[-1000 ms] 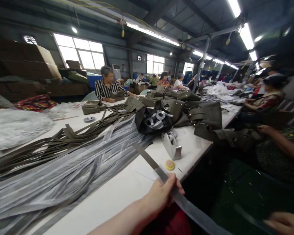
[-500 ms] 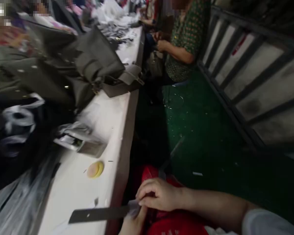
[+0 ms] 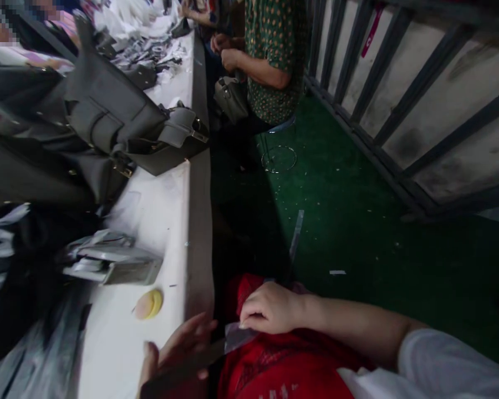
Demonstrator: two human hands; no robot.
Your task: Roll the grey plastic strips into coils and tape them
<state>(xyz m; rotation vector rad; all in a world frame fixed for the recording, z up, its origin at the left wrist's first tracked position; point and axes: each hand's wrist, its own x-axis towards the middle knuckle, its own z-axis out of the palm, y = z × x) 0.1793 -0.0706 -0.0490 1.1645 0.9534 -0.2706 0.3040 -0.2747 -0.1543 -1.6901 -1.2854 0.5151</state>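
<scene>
My right hand (image 3: 270, 310) is closed over my lap, pinching a clear plastic film (image 3: 238, 337). The film covers or adjoins the end of a dark flat strap (image 3: 187, 366), which slants down to the left. My left hand (image 3: 183, 346) is by the table edge, thumb and fingers apart and slightly blurred. The strap crosses in front of its palm; whether it touches is hard to tell. A red garment or apron (image 3: 286, 366) covers my lap beneath both hands.
The white table (image 3: 172, 205) bears a yellow roll (image 3: 149, 305), a grey open box (image 3: 128, 269) and dark grey bags (image 3: 112, 105). Another person (image 3: 270, 77) sits further along with a bag. A barred metal frame (image 3: 382, 77) lines the right of the green floor (image 3: 328, 221).
My left hand has come up from the strap's end beside my right hand and opened out leftward. The strap has swung lower and nearer. My view has turned right.
</scene>
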